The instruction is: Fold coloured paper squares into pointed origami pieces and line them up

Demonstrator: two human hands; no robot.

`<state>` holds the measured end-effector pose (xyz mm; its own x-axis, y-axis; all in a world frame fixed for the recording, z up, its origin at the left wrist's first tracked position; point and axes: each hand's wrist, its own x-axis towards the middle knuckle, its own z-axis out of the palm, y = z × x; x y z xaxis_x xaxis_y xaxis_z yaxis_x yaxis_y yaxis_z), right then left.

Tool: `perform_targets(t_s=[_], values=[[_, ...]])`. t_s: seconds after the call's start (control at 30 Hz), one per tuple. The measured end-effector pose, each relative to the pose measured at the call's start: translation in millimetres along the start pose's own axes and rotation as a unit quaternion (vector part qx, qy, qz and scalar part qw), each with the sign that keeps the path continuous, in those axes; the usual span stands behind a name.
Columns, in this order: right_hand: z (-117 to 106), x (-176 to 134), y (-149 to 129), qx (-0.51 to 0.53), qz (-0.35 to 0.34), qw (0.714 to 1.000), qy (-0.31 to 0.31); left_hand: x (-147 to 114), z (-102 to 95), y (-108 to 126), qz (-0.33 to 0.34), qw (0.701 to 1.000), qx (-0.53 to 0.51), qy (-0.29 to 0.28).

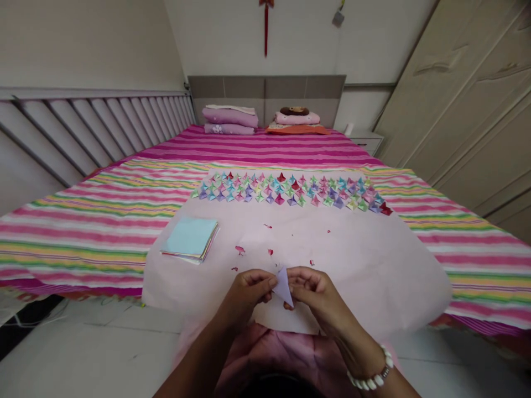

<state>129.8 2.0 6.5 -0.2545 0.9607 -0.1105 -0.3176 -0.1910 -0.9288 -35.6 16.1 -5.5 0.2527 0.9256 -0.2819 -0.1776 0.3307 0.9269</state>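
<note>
Between my two hands is a small lavender origami paper [282, 287], folded into a triangular shape with a point toward me. My left hand [251, 287] pinches its left edge between thumb and fingers. On the other side, my right hand [309, 287] grips the right edge, fingers curled behind it. Both hands are just above the near part of a pale pink sheet [357, 260]. Left of them lies a stack of square paper [189, 236], light blue on top. Rows of folded paper pieces [279, 198] in many colours stand along the sheet's far side.
Small red and pink paper scraps [240, 250] lie scattered on the sheet. Beneath it is a bed with a striped cover [103, 221]. Folded bedding [230, 117] is stacked by the headboard [232, 91]. A railing [103, 127] runs along the left, a wardrobe [464, 94] along the right.
</note>
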Motion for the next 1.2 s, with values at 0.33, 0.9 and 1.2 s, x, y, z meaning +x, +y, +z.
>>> perform_targets(t_s=[0.33,0.9,1.2], values=[[0,7,14,-0.161,-0.098,0.973,0.136,-2,14.8,0,0.166,0.962,0.193,0.1],[-2,7,12,-0.073,-0.089,0.986,0.118,-5,16.9,-1,0.196,0.963,0.179,0.048],[-1,4,6,-0.023,-0.027,0.992,0.119,-10,2.6,0,0.362,0.852,0.377,-0.009]])
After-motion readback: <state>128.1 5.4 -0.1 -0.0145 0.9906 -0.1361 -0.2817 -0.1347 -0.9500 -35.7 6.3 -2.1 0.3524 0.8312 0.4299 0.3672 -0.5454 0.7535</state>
